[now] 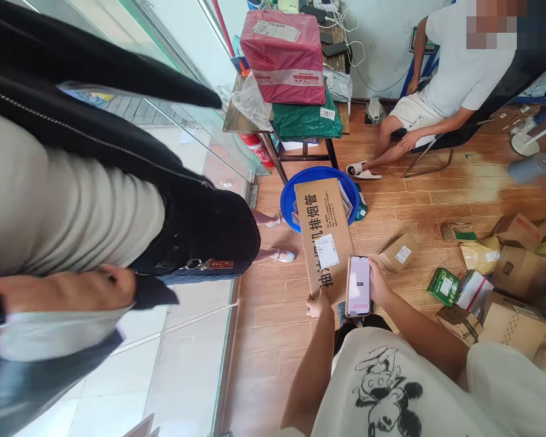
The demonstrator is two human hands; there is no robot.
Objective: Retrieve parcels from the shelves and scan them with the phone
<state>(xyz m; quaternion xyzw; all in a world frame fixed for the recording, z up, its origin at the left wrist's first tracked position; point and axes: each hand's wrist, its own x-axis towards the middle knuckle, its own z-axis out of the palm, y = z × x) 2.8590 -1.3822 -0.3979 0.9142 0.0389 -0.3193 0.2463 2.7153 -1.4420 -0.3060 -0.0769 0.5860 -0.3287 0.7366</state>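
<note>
A long cardboard box (pixel 316 218) with large black printed characters and a white shipping label (pixel 327 250) stretches out in front of me. My left hand (pixel 319 303) is closed on its near end. The far end overlaps a blue tub (pixel 287 209); I cannot tell whether it rests on the rim. In my right hand (pixel 378 283) is a smartphone (pixel 359 285), its lit screen facing up beside the near right corner of the box. The right fingers are wrapped around its edge, partly hidden behind it.
A table (pixel 243 115) holds a pink parcel (pixel 282 57) and a green parcel (pixel 307 121). One person (pixel 459 73) sits far right; another, with a black bag (pixel 200 237), is close on my left. Several boxes (pixel 521 273) pile up at right; a small carton (pixel 400 252) lies nearer.
</note>
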